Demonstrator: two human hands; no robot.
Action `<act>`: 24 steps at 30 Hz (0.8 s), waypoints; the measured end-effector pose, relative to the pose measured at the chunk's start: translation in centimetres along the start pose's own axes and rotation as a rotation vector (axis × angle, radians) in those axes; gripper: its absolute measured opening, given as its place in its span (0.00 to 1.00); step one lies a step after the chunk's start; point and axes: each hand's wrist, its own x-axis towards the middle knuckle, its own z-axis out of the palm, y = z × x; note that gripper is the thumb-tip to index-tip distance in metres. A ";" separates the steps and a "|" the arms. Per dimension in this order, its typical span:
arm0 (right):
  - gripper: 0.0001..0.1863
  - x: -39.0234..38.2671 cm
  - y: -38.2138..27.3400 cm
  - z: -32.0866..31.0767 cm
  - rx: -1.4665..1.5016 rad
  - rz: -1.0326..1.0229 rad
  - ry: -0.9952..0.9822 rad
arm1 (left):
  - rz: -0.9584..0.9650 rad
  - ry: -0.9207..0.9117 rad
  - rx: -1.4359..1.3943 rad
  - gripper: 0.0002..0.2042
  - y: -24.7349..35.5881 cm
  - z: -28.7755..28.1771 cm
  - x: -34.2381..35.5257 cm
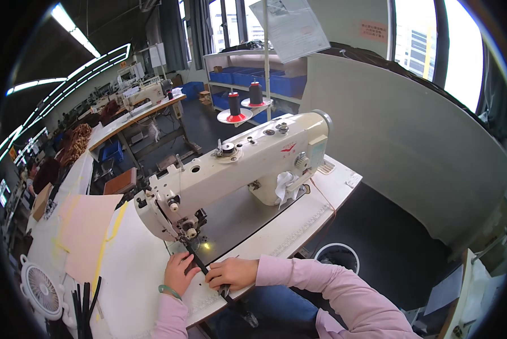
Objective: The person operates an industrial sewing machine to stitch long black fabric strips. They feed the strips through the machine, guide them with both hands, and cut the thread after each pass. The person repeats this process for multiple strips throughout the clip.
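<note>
A white sewing machine [236, 155] stands on a white table [276, 248], its needle end toward my left. A narrow black fabric strip [198, 261] runs from under the presser foot area toward me, and its end hangs past the table's front edge. My right hand [231, 273] is closed on the strip, fingers pinched around it. Just to the left, my left hand [180, 274] lies on the table with its fingers stretched toward the strip near the needle. A green bangle [170, 291] circles my left wrist. The needle itself is too small to make out.
Several black strips [85, 308] lie at the lower left, beside a small white fan [42, 287]. Pinkish paper [86, 231] with yellow tape covers the table's left part. Two black thread spools [234, 104] rise behind the machine. A round bin [338, 257] stands below right.
</note>
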 end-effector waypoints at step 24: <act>0.11 1.4 -0.8 -0.6 -0.054 0.071 -0.047 | -0.017 -0.001 -0.007 0.19 -1.0 1.1 -0.5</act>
